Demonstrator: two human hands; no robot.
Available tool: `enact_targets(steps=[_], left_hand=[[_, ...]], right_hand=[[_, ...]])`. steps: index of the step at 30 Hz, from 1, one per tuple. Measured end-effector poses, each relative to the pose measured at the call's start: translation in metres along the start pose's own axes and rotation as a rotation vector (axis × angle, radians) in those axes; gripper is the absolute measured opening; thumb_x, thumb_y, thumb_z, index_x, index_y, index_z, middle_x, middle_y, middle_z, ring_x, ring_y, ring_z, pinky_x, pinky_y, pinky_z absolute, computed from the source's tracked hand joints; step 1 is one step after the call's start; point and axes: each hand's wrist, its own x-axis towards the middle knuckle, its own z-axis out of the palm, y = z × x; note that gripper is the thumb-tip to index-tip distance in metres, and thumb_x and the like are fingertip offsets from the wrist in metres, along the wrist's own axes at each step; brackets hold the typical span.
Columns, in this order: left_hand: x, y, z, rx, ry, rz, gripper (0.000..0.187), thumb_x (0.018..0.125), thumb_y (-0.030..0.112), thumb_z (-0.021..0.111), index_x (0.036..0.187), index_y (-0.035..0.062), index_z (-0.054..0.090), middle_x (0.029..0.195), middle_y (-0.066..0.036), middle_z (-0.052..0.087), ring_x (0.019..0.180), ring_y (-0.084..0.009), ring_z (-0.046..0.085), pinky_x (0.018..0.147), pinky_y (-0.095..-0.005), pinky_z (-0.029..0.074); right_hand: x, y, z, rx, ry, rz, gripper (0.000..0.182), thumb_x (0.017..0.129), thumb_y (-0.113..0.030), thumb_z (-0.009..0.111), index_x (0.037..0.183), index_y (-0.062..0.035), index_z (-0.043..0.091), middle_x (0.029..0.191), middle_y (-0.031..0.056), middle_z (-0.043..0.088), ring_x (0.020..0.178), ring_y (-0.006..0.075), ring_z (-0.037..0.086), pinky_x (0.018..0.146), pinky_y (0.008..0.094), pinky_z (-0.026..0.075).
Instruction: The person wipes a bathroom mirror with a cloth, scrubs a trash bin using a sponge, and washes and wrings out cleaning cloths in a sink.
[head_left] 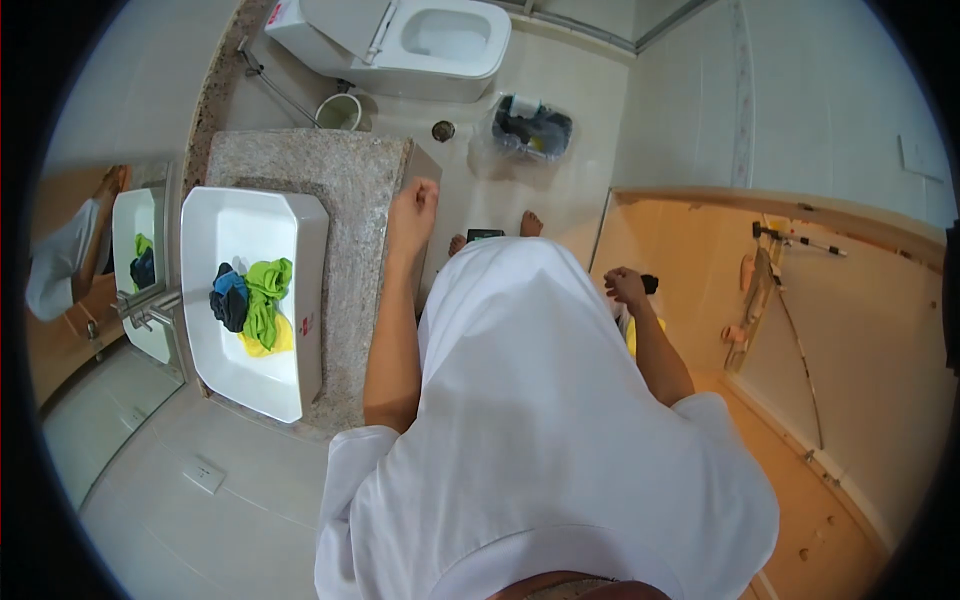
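My left hand (pixel 414 208) is above the right edge of the stone counter (pixel 350 300), fingers curled in, with nothing visible in them. To its left, a white basin (pixel 225 360) sits on the counter. Inside lie a bright green cloth (pixel 264 300), a dark cloth with blue (pixel 229 300) and a yellow cloth (pixel 270 341), bunched together. My right hand (pixel 626 287) hangs low on the right side, its fingers loosely bent and apart. Close behind it show a black item (pixel 650 284) and a bit of yellow fabric (pixel 631 336), mostly hidden by the arm and shirt.
A tap (pixel 150 312) and a mirror (pixel 140 240) are at the wall on the left. Ahead stand a toilet (pixel 440 85), a small white bucket (pixel 340 112) and a lined bin (pixel 533 128). A wooden door frame (pixel 780 207) is on the right. My feet are on the tiles.
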Motion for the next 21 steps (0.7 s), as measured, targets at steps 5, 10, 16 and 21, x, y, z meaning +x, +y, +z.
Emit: enact_targets(steps=[5,10,16,21], left_hand=[[0.052,0.009,-0.016,0.028,0.047,0.072,0.015,0.097,0.018,0.062,0.100,0.0033,0.066,0.073,-0.004,0.061,0.067,-0.0115,0.055,0.064,-0.0289,0.046],[0.098,0.005,-0.009,0.200,0.166,0.098,0.018,0.096,0.024,0.061,0.099,0.0074,0.067,0.077,-0.012,0.067,0.067,-0.0286,0.064,0.062,-0.0398,0.049],[0.119,-0.002,0.009,0.590,0.134,0.135,0.013,0.093,0.026,0.065,0.096,0.0135,0.068,0.080,-0.008,0.067,0.071,-0.0303,0.066,0.062,-0.0419,0.051],[0.123,-0.017,0.025,0.828,0.218,0.206,0.011,0.089,0.016,0.073,0.099,0.0114,0.071,0.065,-0.004,0.054,0.052,-0.0172,0.049,0.050,-0.0320,0.041]], right_hand=[[-0.009,-0.011,0.012,-0.023,-0.014,-0.009,0.021,0.092,-0.022,0.064,0.101,-0.0041,0.069,0.083,0.0073,0.071,0.066,0.0149,0.065,0.054,0.0268,0.047],[0.010,-0.029,0.009,-0.166,-0.068,0.031,0.023,0.093,-0.023,0.063,0.100,-0.0015,0.069,0.084,0.0094,0.071,0.067,0.0154,0.065,0.057,0.0281,0.050],[0.140,-0.080,0.010,-0.193,-0.159,-0.078,0.026,0.096,-0.025,0.059,0.099,-0.0011,0.068,0.081,0.0084,0.069,0.068,0.0167,0.065,0.061,0.0301,0.052],[0.336,-0.152,0.058,-0.451,-0.252,-0.330,0.037,0.095,-0.033,0.052,0.098,-0.0015,0.070,0.083,0.0150,0.072,0.075,0.0290,0.070,0.072,0.0390,0.054]])
